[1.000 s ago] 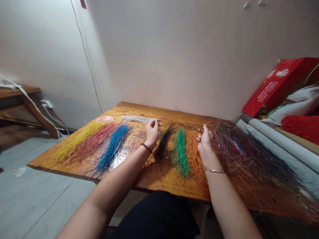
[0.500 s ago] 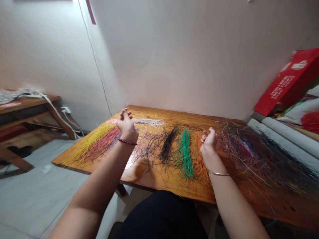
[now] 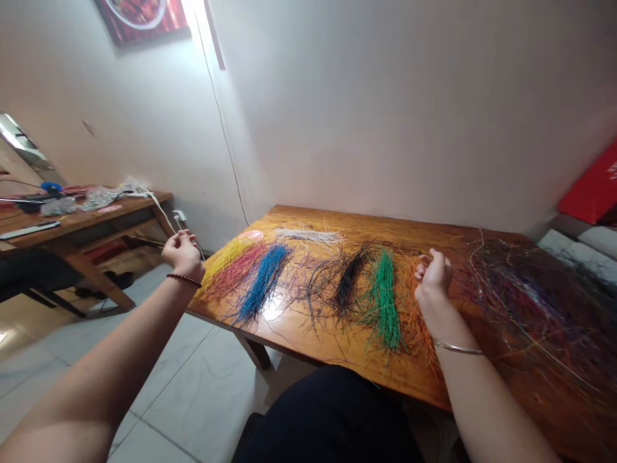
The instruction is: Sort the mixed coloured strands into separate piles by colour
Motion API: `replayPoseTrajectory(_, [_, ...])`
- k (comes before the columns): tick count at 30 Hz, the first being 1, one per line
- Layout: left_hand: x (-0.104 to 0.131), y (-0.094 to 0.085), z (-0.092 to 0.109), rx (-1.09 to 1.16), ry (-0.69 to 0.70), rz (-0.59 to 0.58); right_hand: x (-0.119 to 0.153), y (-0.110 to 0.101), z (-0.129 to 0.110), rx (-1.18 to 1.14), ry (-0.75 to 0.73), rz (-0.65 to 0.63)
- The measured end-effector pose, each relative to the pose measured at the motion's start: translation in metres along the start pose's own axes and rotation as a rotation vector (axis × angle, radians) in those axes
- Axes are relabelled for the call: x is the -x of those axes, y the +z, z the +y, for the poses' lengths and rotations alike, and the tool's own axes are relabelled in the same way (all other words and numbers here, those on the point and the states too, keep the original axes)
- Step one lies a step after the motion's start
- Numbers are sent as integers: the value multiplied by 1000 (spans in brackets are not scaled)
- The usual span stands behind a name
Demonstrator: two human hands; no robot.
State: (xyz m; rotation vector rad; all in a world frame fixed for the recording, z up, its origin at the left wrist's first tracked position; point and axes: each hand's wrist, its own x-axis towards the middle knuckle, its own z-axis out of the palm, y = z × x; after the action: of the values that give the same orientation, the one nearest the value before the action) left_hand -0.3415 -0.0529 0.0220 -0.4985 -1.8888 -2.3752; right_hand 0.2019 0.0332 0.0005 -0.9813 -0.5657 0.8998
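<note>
My left hand [image 3: 184, 252] is raised near the table's left end, fingers curled together; what it pinches, if anything, is too small to make out. Over the orange strands [image 3: 421, 321] is my right hand [image 3: 433, 273], its fingers also closed, their contents unclear. On the wooden table [image 3: 299, 331] lie separate bunches of thin strands: yellow [image 3: 229, 259], red [image 3: 236, 273], blue [image 3: 263, 283], white [image 3: 308, 236], black [image 3: 351, 280] and green [image 3: 387, 302]. A large mixed-colour tangle [image 3: 544, 308] spreads to the right of my right hand.
Another wooden table [image 3: 120, 212] at the left holds plastic bags and cables. A power plug [image 3: 178, 217] is by the wall. At the far right, a red box [image 3: 590, 186] stands above white rolls [image 3: 598, 247]. A pink round item [image 3: 251, 236] lies near the yellow strands.
My left hand has moved left, away from the strands, uncovering the blue bunch. The view has turned left, showing more of the other table. My right hand stays near the orange strands.
</note>
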Motion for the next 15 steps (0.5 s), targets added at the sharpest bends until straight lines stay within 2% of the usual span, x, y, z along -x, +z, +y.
replayPoseTrajectory(7, [8, -16, -35, -65, -7, -12, 0, 0, 1, 10, 6, -16])
replayPoseTrajectory(11, [13, -26, -47, -157, 90, -76, -1, -1, 2, 28, 1, -15])
replayPoseTrajectory(15, [20, -41, -46, -338, 243, -163, 0, -1, 2, 26, 5, -19])
